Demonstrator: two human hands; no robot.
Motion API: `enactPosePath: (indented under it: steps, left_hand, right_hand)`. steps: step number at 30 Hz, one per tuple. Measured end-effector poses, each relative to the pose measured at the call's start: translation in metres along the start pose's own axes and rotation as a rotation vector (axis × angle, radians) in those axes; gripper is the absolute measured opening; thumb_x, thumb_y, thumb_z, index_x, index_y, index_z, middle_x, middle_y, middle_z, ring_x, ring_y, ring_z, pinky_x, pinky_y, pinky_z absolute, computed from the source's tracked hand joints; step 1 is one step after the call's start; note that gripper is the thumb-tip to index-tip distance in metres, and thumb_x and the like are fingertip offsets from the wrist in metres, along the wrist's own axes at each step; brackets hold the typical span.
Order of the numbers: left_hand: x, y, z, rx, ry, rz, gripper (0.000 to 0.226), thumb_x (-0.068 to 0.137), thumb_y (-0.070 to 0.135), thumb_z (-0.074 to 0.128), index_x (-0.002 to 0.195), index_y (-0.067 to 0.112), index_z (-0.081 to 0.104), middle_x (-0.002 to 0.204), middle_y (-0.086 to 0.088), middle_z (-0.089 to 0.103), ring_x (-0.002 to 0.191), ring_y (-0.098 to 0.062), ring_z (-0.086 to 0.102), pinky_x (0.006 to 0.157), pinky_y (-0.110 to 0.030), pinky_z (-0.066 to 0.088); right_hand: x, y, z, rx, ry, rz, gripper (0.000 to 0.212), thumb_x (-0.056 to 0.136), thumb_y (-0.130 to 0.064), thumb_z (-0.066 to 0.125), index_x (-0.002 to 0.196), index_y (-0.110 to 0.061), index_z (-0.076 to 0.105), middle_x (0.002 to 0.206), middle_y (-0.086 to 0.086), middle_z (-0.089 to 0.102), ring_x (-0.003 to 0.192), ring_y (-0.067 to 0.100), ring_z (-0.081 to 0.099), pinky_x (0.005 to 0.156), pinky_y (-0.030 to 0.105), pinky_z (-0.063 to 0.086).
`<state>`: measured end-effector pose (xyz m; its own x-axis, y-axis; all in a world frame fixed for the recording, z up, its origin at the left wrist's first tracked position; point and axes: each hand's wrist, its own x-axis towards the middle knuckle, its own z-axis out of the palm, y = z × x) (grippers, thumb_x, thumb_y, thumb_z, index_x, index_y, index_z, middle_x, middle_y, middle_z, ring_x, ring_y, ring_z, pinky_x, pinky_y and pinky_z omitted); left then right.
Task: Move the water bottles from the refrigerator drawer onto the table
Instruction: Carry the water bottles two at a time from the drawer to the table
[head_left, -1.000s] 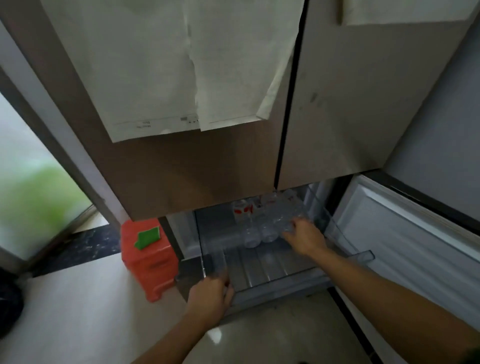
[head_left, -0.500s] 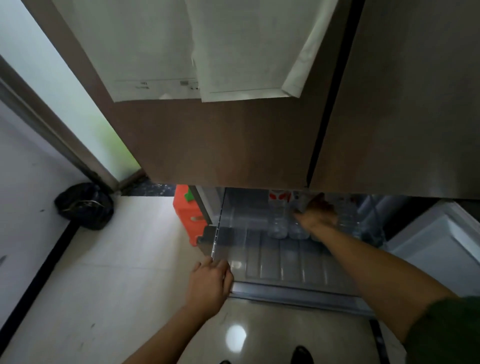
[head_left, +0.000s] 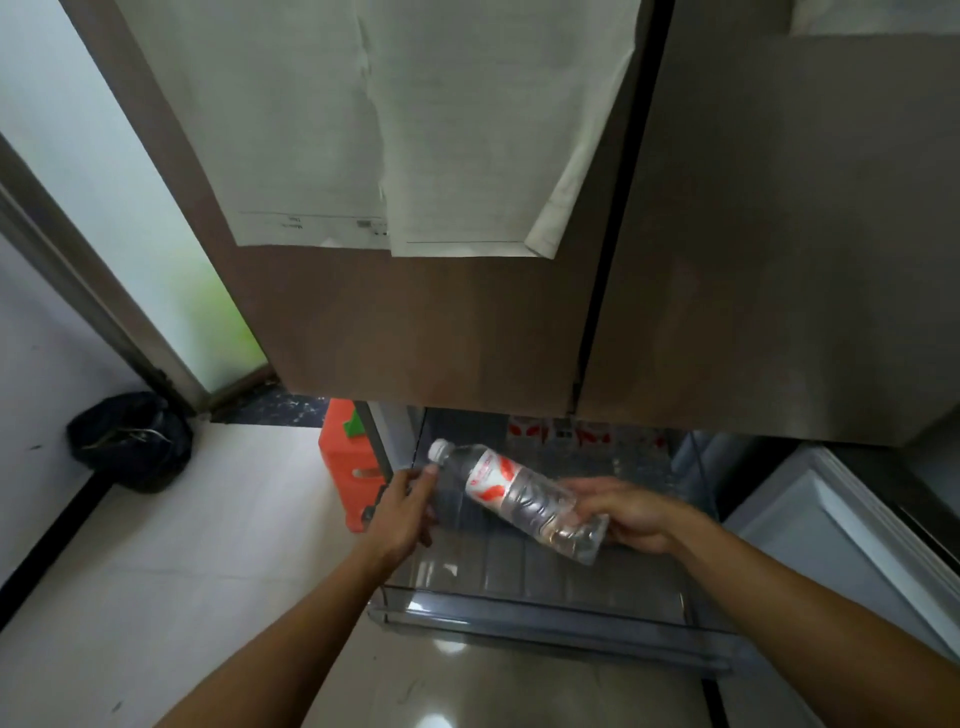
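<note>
Water bottle: one clear plastic water bottle (head_left: 511, 493) with a white cap and a red-and-white label, held in the air above the open drawer, at 6 o'clock from the view centre. It lies nearly flat, tilted, with the cap toward 10 o'clock and the base toward 4 o'clock.
Right hand: the right hand (head_left: 628, 514) is at the 4 o'clock end of the bottle, with fingers and thumb curled round the base section, so it carries the bottle.
Left hand: the left hand (head_left: 402, 512) is at the 9 o'clock side of the bottle, seen from the back. Its fingers are loosely extended and enclose nothing; the tips reach the neck just under the cap, and actual contact cannot be confirmed.
Drawer: a transparent plastic refrigerator drawer (head_left: 519, 608) with a ribbed floor is pulled out below both hands.
Stored bottles: more clear bottles with red-and-white labels (head_left: 587, 434) stand at the drawer's back, at 12 o'clock from the held bottle. They are partly hidden by the door edge, so the count is unclear.
Upper doors: two brown refrigerator doors (head_left: 415, 322) are closed, with white paper sheets (head_left: 311, 130) on the left one.
Lower door: a white inner door panel (head_left: 841, 545) stands open at 3 o'clock.
Floor items: an orange plastic stool (head_left: 345, 467) sits just beside the drawer at 9 o'clock, and a black bag (head_left: 130, 441) sits farther out, against the wall.
</note>
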<state>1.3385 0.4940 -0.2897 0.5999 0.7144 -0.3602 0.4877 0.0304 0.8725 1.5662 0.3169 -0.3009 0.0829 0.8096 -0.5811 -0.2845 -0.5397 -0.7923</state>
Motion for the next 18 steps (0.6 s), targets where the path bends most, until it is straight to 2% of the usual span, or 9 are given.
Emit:
enactPosePath:
  steps: [3, 6, 8, 10, 11, 13, 14, 16, 18]
  left_hand:
    - [0.004, 0.008, -0.006, -0.146, 0.023, -0.074, 0.052, 0.095, 0.055, 0.037, 0.095, 0.008, 0.060, 0.073, -0.018, 0.062, 0.051, -0.019, 0.051, 0.044, -0.023, 0.038]
    - [0.001, 0.006, -0.023, -0.131, 0.021, -0.072, 0.043, 0.097, 0.039, 0.044, 0.082, 0.002, 0.060, 0.065, -0.015, 0.054, 0.042, -0.012, 0.044, 0.043, -0.023, 0.034]
    - [-0.007, 0.007, -0.030, -0.075, 0.026, 0.008, 0.035, 0.098, 0.029, 0.044, 0.078, 0.002, 0.056, 0.065, -0.013, 0.054, 0.040, -0.008, 0.044, 0.043, -0.023, 0.035]
    - [-0.015, 0.006, -0.032, 0.018, 0.093, 0.103, 0.034, 0.097, 0.029, 0.046, 0.081, 0.001, 0.058, 0.074, -0.008, 0.063, 0.050, -0.007, 0.057, 0.049, -0.021, 0.043]
    - [-0.020, 0.006, -0.033, 0.079, 0.131, 0.146, 0.032, 0.097, 0.031, 0.047, 0.087, 0.004, 0.061, 0.081, -0.004, 0.066, 0.062, -0.009, 0.064, 0.054, -0.018, 0.047]
    - [-0.034, 0.006, -0.036, 0.182, 0.202, 0.193, 0.023, 0.097, 0.028, 0.049, 0.089, 0.012, 0.063, 0.085, 0.004, 0.066, 0.075, -0.007, 0.065, 0.056, -0.011, 0.048]
    - [-0.042, 0.009, -0.039, 0.208, 0.239, 0.203, 0.019, 0.096, 0.024, 0.050, 0.083, 0.018, 0.061, 0.081, 0.007, 0.064, 0.074, -0.002, 0.062, 0.056, -0.008, 0.046]
    - [-0.057, 0.012, -0.045, 0.274, 0.316, 0.226, 0.025, 0.095, 0.019, 0.052, 0.071, 0.028, 0.052, 0.071, 0.014, 0.057, 0.069, 0.006, 0.057, 0.054, -0.006, 0.042]
    - [-0.067, 0.010, -0.051, 0.312, 0.370, 0.220, 0.026, 0.094, 0.026, 0.053, 0.069, 0.027, 0.049, 0.068, 0.013, 0.054, 0.067, 0.001, 0.056, 0.052, -0.012, 0.041]
  right_hand:
    - [-0.002, -0.010, 0.012, -0.083, -0.171, 0.020, 0.062, 0.074, -0.005, 0.066, 0.133, -0.017, 0.053, 0.129, 0.016, 0.061, 0.115, 0.033, 0.058, 0.092, 0.037, 0.050]
    - [0.005, -0.015, 0.019, -0.148, -0.231, 0.060, 0.064, 0.072, -0.001, 0.064, 0.131, -0.021, 0.054, 0.131, 0.010, 0.060, 0.116, 0.027, 0.059, 0.093, 0.034, 0.049]
    - [0.016, -0.017, 0.024, -0.257, -0.206, 0.098, 0.059, 0.073, -0.006, 0.069, 0.128, -0.026, 0.057, 0.129, 0.005, 0.061, 0.116, 0.023, 0.059, 0.087, 0.031, 0.050]
    - [0.040, -0.015, 0.026, -0.336, -0.027, 0.121, 0.048, 0.078, -0.019, 0.073, 0.124, -0.027, 0.059, 0.122, 0.002, 0.063, 0.110, 0.020, 0.061, 0.076, 0.030, 0.052]
    - [0.058, -0.012, 0.024, -0.366, 0.127, 0.112, 0.045, 0.078, -0.025, 0.075, 0.121, -0.026, 0.060, 0.116, 0.002, 0.064, 0.105, 0.019, 0.062, 0.073, 0.031, 0.053]
    - [0.092, -0.004, 0.017, -0.472, 0.435, 0.036, 0.050, 0.070, -0.038, 0.077, 0.114, -0.020, 0.062, 0.108, 0.005, 0.067, 0.093, 0.021, 0.065, 0.075, 0.039, 0.057]
    - [0.110, -0.001, 0.014, -0.597, 0.510, 0.011, 0.054, 0.069, -0.047, 0.073, 0.112, -0.018, 0.062, 0.107, 0.006, 0.068, 0.089, 0.021, 0.065, 0.077, 0.039, 0.057]
    - [0.135, -0.001, 0.017, -0.914, 0.569, 0.072, 0.065, 0.081, -0.057, 0.059, 0.126, -0.010, 0.051, 0.117, 0.009, 0.062, 0.090, 0.024, 0.062, 0.075, 0.032, 0.052]
    - [0.142, -0.004, 0.030, -1.128, 0.672, 0.109, 0.083, 0.090, -0.059, 0.045, 0.147, -0.002, 0.025, 0.140, 0.014, 0.048, 0.105, 0.030, 0.060, 0.076, 0.029, 0.046]
